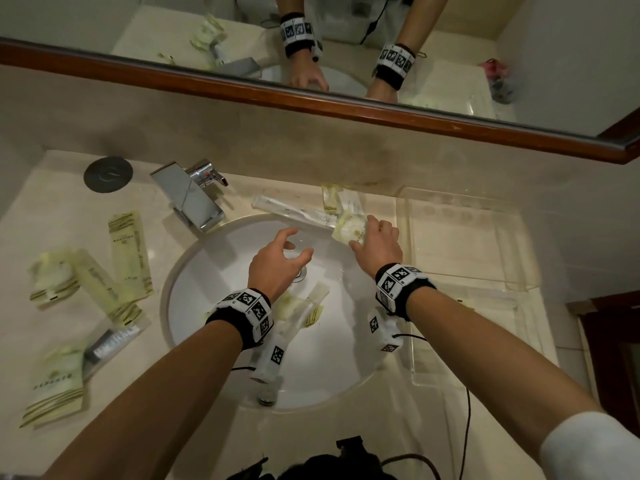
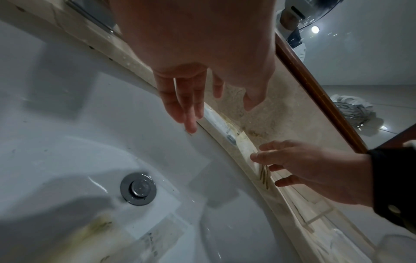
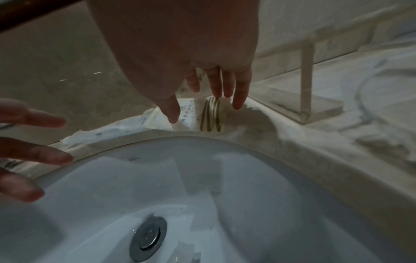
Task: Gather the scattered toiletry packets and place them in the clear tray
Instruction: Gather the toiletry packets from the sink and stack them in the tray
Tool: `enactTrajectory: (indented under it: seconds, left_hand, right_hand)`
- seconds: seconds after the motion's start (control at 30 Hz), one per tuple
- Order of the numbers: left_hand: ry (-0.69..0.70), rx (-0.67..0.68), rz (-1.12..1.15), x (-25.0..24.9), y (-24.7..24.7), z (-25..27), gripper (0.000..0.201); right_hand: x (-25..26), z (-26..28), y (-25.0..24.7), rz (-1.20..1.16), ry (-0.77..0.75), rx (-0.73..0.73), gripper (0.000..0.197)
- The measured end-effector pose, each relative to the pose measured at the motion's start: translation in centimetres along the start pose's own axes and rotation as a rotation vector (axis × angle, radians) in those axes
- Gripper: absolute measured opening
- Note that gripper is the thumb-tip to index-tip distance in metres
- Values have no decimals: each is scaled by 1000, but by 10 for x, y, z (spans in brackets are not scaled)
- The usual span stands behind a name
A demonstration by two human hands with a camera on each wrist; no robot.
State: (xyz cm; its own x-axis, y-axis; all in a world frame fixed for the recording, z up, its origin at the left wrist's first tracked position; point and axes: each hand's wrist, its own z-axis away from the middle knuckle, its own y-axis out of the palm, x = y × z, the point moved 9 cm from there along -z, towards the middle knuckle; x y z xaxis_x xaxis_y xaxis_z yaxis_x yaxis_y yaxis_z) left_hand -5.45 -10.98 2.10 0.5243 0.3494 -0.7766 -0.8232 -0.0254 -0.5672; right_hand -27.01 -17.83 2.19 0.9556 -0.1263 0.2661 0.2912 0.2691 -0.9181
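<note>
Your right hand (image 1: 377, 242) is down on the crumpled pale-green packet (image 1: 350, 227) at the far rim of the sink (image 1: 194, 271), fingers spread and fairly straight on top of it, thumb at its near edge; not curled round it as far as the wrist view shows. That packet lies just beside the clear tray (image 1: 519, 282), on the table (image 1: 104, 427) between sink rim and tray wall. A long clear packet (image 1: 291, 212) lies along the far rim, one end under the crumpled one, and another striped packet (image 1: 330, 199) sits behind, toward the back edge.

Your left hand (image 1: 277, 265) hovers over the basin, fingers apart and loosely bent, holding nothing. In the left wrist view its fingers (image 2: 180, 105) point at the far rim, not touching.

More packets in the basin (image 1: 308, 306), partly hidden under your left wrist. On the left part of the table: a tall striped packet (image 1: 130, 254) upright to the edge, two tilted ones beside it (image 1: 97, 285), a squat one (image 1: 52, 278) further left, a dark-and-clear packet (image 1: 110, 341) and a big green one (image 1: 57, 386) near the front-left corner.

Tray sits on the right part of the table; contents can't be told through the clear plastic. Tap (image 1: 190, 195) at the far-left of the sink, round dark cap (image 1: 108, 174) beyond it.
</note>
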Motion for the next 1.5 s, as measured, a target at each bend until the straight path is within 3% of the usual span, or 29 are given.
enactTrajectory:
  seconds: [0.33,0.63,0.93,1.1,1.33,1.5]
  left_hand:
    - [45,52,-85,1,6,-10,53]
    - [101,110,-128,-8,6,-1,60]
    - [59,108,158,-11,-6,20,61]
    - [1,63,358,0,-18,30,17]
    - [14,24,361,19,-47,46,22]
    - [3,-29,358,35,-65,58,20]
  right_hand:
    - [-3,-9,-6,72,67,-51,55]
    - [-3,14,-23,-140,30,-71,18]
    - [29,57,-1,-928,-48,182,8]
    - [51,75,8,-953,-72,282,10]
    - [84,98,21,-1039,-112,388,11]
    - [112,108,33,-1058,-131,487,23]
